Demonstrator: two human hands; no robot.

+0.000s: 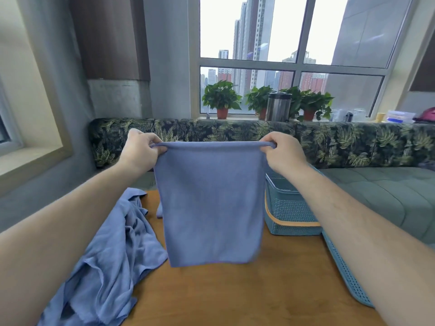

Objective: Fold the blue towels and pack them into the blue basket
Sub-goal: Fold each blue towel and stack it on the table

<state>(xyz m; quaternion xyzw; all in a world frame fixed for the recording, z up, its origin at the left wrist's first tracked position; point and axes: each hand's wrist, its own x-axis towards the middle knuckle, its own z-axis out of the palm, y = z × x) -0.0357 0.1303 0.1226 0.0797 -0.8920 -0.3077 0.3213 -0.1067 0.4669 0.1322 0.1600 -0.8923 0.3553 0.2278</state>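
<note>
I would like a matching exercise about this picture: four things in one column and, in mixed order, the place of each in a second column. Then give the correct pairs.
Things
1. spread towel
2. crumpled towels
3. basket
4. steel flask

Places
a. on the windowsill, among potted plants
b. on the table, left side
c. hanging between the left hand and the right hand
d. on the table, right side

Pairs: 1-c, 2-b, 3-d, 4-a
</note>
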